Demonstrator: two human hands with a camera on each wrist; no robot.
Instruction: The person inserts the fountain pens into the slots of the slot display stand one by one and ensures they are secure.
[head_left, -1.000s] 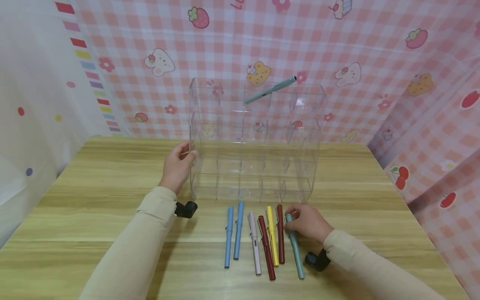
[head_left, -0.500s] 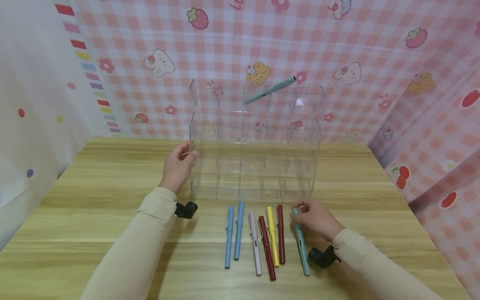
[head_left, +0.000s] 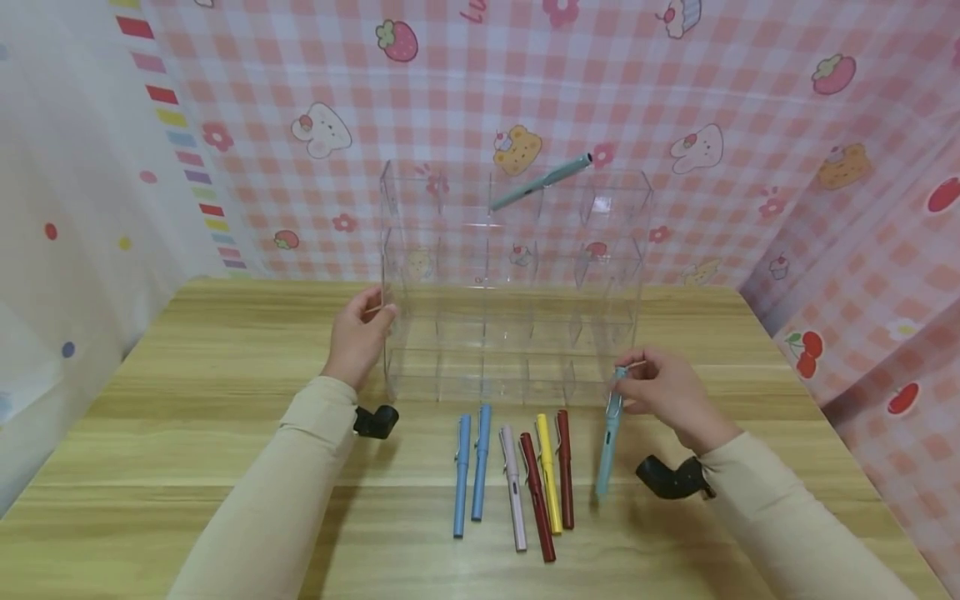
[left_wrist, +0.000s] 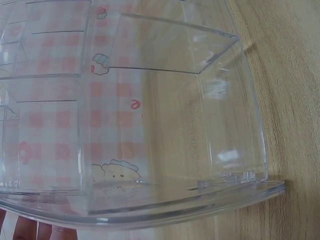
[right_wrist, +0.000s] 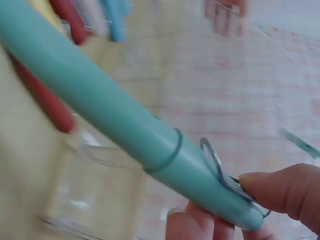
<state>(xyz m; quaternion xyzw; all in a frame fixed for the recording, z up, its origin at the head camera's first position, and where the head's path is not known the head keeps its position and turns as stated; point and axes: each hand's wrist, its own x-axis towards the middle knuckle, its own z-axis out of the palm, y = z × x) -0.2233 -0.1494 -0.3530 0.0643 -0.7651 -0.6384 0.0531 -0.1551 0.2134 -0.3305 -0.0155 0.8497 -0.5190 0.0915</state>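
Note:
My right hand (head_left: 671, 396) pinches a teal pen (head_left: 611, 433) by its clip end, thumb on the clip side and fingers beneath, as the right wrist view shows. The pen hangs tilted above the table, in front of the lower right corner of a clear acrylic rack (head_left: 502, 342). On the rack's left side wall my left hand (head_left: 358, 333) grips the edge between thumb and fingers; in the left wrist view only its fingertips (left_wrist: 37, 230) show below the rack. Another teal pen (head_left: 542, 182) leans slanted in the rack's top tier.
Several pens lie in front of the rack: two blue pens (head_left: 461, 475), a lilac pen (head_left: 514, 492), two dark red pens (head_left: 537, 500) and a yellow pen (head_left: 549, 475). A checked cloth (head_left: 300, 67) hangs behind the wooden table (head_left: 225, 400).
My right hand has lifted the teal pen off the table and carried it right and forward, toward the rack's lower right corner. My left hand stays on the rack's side.

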